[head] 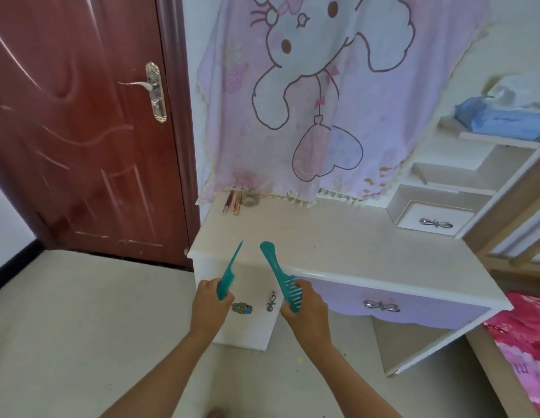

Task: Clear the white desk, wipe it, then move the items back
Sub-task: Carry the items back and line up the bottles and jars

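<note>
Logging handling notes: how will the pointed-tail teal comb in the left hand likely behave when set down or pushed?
The tail comb looks like thin plastic: probably light and stiff, perhaps flexing along its narrow tail. Being flat, it should slide, not roll. The left hand holds its toothed end.

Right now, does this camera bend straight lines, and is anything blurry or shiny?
Head view: the wide lens bows the door and white desk edges; soft daylight, a glare streak on the desk's front lip; tail comb and wide-tooth comb sharp, the blue pack blurrier.
</note>
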### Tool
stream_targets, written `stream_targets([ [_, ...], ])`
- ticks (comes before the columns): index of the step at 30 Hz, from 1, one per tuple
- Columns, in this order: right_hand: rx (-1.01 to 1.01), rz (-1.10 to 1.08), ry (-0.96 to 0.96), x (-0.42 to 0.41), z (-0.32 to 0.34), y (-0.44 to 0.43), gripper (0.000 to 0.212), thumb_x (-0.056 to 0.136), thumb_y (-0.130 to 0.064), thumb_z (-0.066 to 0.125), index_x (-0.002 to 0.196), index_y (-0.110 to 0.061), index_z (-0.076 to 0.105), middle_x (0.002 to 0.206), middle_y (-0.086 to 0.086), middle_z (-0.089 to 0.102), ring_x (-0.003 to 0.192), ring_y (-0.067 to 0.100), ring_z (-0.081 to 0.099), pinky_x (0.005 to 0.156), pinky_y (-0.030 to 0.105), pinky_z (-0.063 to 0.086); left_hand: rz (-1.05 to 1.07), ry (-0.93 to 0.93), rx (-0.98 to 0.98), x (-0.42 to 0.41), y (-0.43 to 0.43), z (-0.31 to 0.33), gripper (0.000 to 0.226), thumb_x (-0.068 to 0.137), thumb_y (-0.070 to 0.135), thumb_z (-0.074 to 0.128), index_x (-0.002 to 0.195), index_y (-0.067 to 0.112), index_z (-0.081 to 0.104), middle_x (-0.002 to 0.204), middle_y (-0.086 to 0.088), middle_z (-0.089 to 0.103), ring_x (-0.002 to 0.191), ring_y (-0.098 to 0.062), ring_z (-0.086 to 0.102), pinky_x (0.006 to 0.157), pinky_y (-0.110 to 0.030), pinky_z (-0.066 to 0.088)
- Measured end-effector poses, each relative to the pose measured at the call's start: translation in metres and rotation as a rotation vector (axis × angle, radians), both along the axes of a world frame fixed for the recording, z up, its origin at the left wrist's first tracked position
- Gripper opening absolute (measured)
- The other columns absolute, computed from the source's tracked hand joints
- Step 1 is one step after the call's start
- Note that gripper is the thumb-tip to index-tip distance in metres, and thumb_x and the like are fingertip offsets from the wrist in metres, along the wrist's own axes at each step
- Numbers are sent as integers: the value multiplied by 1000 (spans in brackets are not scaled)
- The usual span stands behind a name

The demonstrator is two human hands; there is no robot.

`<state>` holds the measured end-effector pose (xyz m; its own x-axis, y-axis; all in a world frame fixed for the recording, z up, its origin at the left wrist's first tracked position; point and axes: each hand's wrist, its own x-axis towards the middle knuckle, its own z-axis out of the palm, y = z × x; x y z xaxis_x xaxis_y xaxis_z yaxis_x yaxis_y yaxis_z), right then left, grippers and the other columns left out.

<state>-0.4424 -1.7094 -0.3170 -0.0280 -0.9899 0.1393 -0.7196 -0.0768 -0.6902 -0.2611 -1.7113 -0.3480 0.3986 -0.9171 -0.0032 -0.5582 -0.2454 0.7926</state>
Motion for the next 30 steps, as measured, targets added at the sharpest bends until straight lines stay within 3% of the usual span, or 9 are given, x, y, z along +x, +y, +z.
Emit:
stream_targets([
  [4, 22, 20, 14, 6, -11, -55, 38, 73, -9, 64, 109, -11, 53, 84, 2, 61, 69, 15, 49, 60, 14, 36, 13, 9, 6, 2, -65, -11, 12, 82, 7, 56, 75, 8, 46, 76, -4, 40, 55, -10, 35, 52, -21, 31],
  [6, 48, 18, 23, 9, -13, -87, 39, 75, -10, 63, 112, -11, 51, 91, 6, 63, 75, 19, 53, 66, 21, 42, 15, 19, 34, 3, -102, -18, 6, 83, 8, 56, 82, 3, 52, 85, -9, 44, 60, -14, 41, 60, -23, 37],
  [10, 94, -17, 77, 16, -17, -145, 39, 78, -12, 62, 114, -9, 50, 96, 7, 64, 83, 23, 56, 72, 27, 39, 19, 21, 109, 6, -167, -34, 20, 86, 12, 56, 99, -3, 55, 97, -14, 48, 76, -24, 53, 74, -31, 48],
  [14, 137, -33, 88, 29, -19, -189, 36, 77, -12, 62, 112, -10, 51, 95, 5, 64, 82, 23, 57, 78, 32, 46, 26, -69, 171, 8, -216, -49, 27, 88, 16, 54, 109, -1, 53, 105, -16, 53, 92, -24, 55, 81, -28, 47],
  [20, 188, -4, 92, 33, -31, -222, 36, 77, -9, 63, 111, -9, 51, 95, 6, 63, 82, 23, 56, 78, 35, 48, 31, -425, 296, 6, -244, -69, 27, 87, 29, 51, 102, 8, 59, 99, -8, 62, 97, -23, 50, 76, -32, 39],
  [23, 226, 30, 98, 35, -40, -234, 36, 77, -9, 63, 111, -8, 51, 95, 7, 63, 83, 25, 57, 78, 36, 48, 77, -419, 312, 6, -248, -74, 26, 84, 29, 56, 97, 7, 61, 96, -11, 63, 96, -27, 51, 75, -35, 36],
  [27, 314, 82, 62, 44, -48, -248, 36, 79, -12, 61, 112, -11, 47, 98, 5, 61, 87, 25, 57, 80, 37, 49, 90, -452, 356, 14, -249, -77, 37, 84, 45, 53, 107, 17, 56, 109, -3, 57, 105, -22, 47, 84, -33, 36],
  [30, 364, 55, -44, 55, -51, -259, 32, 80, -12, 61, 107, -16, 44, 97, 4, 61, 83, 22, 59, 73, 32, 50, 114, -397, 237, 22, -241, -76, 40, 82, 36, 62, 111, 8, 60, 113, -10, 60, 109, -31, 50, 86, -42, 39],
])
